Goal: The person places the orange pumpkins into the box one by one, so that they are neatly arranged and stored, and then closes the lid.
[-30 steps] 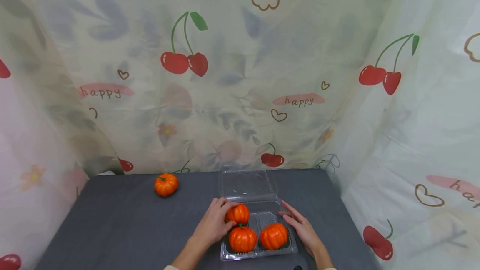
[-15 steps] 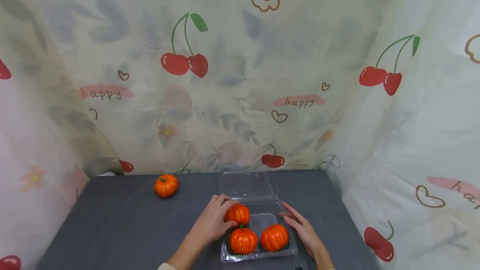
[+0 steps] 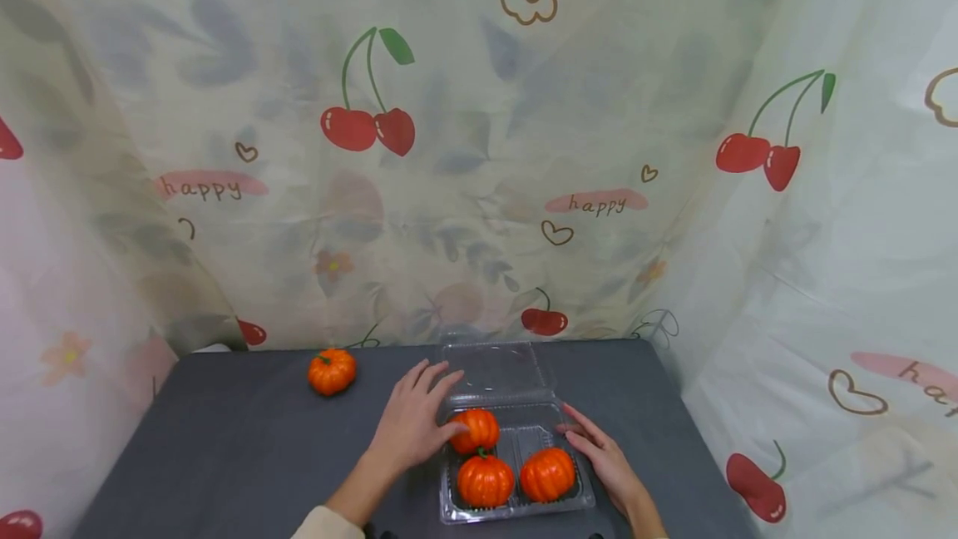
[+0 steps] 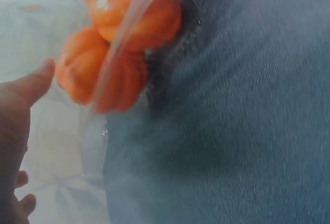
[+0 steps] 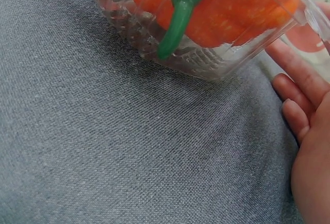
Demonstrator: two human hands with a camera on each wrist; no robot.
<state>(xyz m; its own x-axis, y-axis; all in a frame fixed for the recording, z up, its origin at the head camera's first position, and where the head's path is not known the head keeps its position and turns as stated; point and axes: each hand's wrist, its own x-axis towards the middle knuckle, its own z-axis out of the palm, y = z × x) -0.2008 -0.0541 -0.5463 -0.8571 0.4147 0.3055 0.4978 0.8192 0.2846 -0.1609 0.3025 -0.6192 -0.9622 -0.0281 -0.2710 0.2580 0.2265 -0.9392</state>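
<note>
A clear plastic clamshell box (image 3: 516, 511) stands on the dark cloth, its lid (image 3: 494, 368) folded back. Inside are a back-left pumpkin (image 3: 482, 429), a front-left pumpkin (image 3: 485, 485) and a right-hand pumpkin (image 3: 548, 475), all small and orange. My left hand (image 3: 412, 422) is spread at the box's left side, its thumb close to the back-left pumpkin; contact is unclear. In the left wrist view the thumb (image 4: 38, 82) points at that pumpkin (image 4: 82, 72). My right hand (image 3: 609, 464) lies along the box's right side, fingers fairly straight at the rim. A green stem (image 5: 178, 26) shows through the wall.
Another orange pumpkin (image 3: 332, 371) sits at the back left of the dark cloth-covered table (image 3: 247, 447). A pale printed curtain (image 3: 449, 190) encloses the table at the back and sides.
My left hand has let go of the back-left pumpkin, spread its fingers and moved left and back. The pumpkin stays in the box. My right hand has hardly moved.
</note>
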